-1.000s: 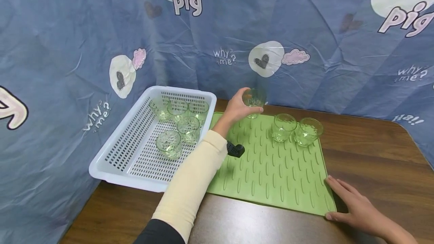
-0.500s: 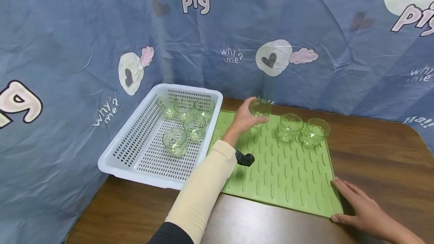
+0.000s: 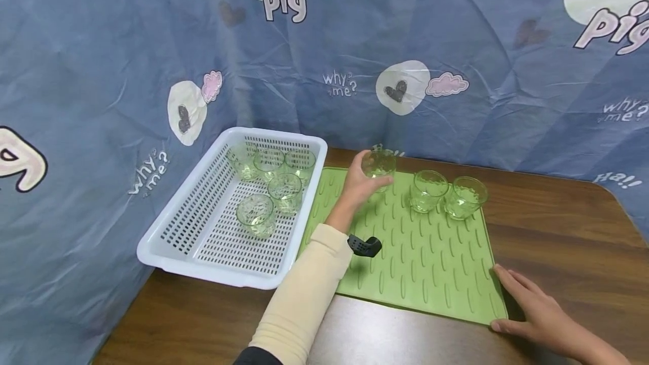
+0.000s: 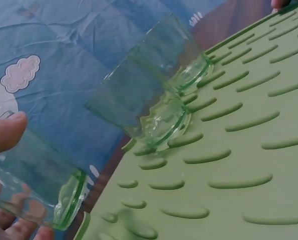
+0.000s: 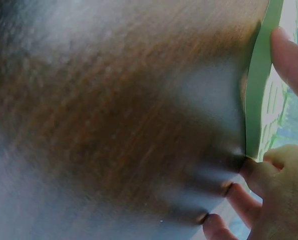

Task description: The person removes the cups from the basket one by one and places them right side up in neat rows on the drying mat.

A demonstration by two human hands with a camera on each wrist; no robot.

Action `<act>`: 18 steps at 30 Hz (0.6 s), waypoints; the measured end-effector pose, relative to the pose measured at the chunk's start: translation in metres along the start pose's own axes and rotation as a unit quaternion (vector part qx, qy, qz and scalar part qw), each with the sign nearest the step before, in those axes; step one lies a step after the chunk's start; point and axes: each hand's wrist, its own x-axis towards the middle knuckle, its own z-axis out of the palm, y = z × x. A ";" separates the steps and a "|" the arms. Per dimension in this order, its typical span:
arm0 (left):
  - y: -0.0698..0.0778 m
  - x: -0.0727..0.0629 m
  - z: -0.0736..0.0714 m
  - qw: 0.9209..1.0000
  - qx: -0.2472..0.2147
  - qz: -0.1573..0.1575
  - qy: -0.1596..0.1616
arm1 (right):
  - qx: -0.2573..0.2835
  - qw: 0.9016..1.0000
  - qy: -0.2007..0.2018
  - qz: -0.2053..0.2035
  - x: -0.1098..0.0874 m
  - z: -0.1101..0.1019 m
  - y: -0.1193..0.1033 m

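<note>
In the head view my left hand (image 3: 357,187) grips a clear greenish drinking glass (image 3: 380,165) over the back left part of a green ridged mat (image 3: 405,252). The left wrist view shows the thumb on one side of this glass (image 4: 53,185) and several fingers around the other, its base close to the mat's edge. Two similar glasses, one (image 3: 428,191) nearer the held one and another (image 3: 465,199) to its right, stand upright along the mat's back. My right hand (image 3: 537,311) rests at the mat's front right corner, thumb and fingertips touching the edge.
A white perforated plastic basket (image 3: 167,269) stands left of the mat, with several more glasses (image 3: 256,216) inside. Both are on a brown wooden table (image 3: 563,224). Behind it hangs a blue printed cloth (image 3: 456,27).
My left hand has brought the held glass lower, closer to the mat and slightly nearer to me. The right hand stays at the mat's corner, and the head view has shifted a little.
</note>
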 end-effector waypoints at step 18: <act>-0.014 -0.008 -0.001 1.000 0.015 0.009 0.008 | -0.008 0.999 0.005 -0.037 0.001 0.003 0.005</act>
